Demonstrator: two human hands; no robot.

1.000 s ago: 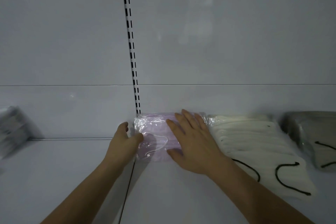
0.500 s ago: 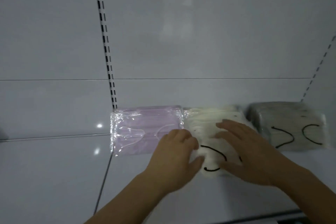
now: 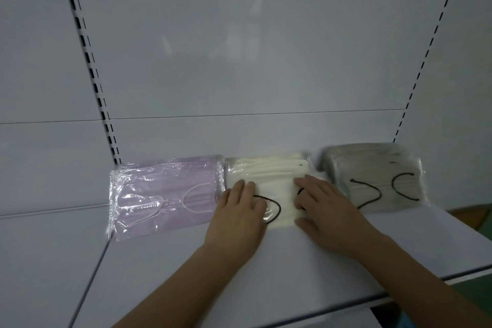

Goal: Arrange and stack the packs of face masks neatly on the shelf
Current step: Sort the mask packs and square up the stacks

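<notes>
Fingers of both hands lie straight and flat on the white mask pack (image 3: 277, 181): left hand (image 3: 237, 213) on its left part, right hand (image 3: 327, 208) on its right part. Purple mask pack (image 3: 165, 194) touches the white one just left of the left fingers; grey mask pack (image 3: 372, 176) sits just right of the right fingers. All three lie on the shelf (image 3: 266, 274) against the back panel (image 3: 239, 61).

Three packs sit in a row at the back of the shelf (image 3: 306, 287): the purple pack (image 3: 165, 194) touches the cream pack (image 3: 277, 181), and a small gap, hard to see, seems to part that one from the grey pack (image 3: 372, 176). Both hands lie on the cream pack. The shelf is bare in front of the packs and left of the purple pack.
</notes>
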